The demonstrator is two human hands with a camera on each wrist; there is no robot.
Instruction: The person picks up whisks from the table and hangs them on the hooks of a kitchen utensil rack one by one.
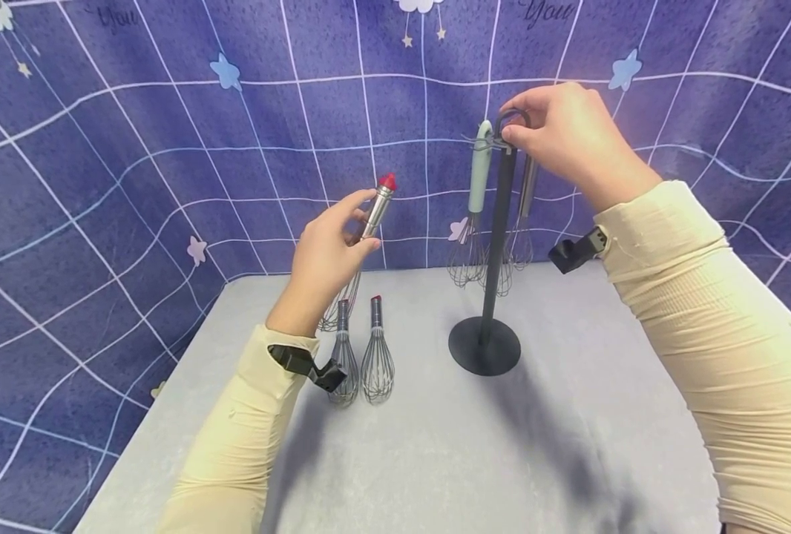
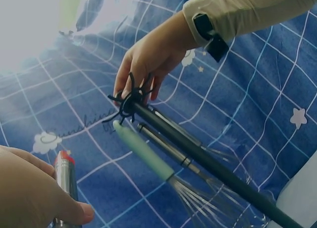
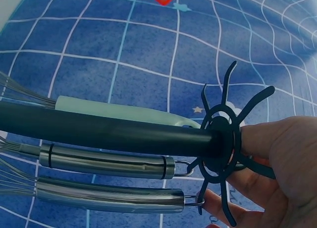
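My left hand [image 1: 325, 248] holds a whisk [image 1: 378, 210] by its steel handle, raised above the table with its red end up. Its wires are partly hidden behind the hand. My right hand [image 1: 572, 137] grips the loop at the top of a black hook stand [image 1: 497, 237]. From the stand's hooks hang a whisk with a mint green handle [image 1: 480, 174] and two steel-handled whisks, one with dark bands [image 3: 109, 161] and one with a plain handle [image 3: 111, 196], side by side in the right wrist view.
Two smaller whisks with red ends, one [image 1: 343, 363] partly behind the left wrist camera and the other [image 1: 378, 363] beside it, lie on the grey table [image 1: 402, 460]. A blue grid-patterned cloth [image 1: 268, 148] hangs behind the table.
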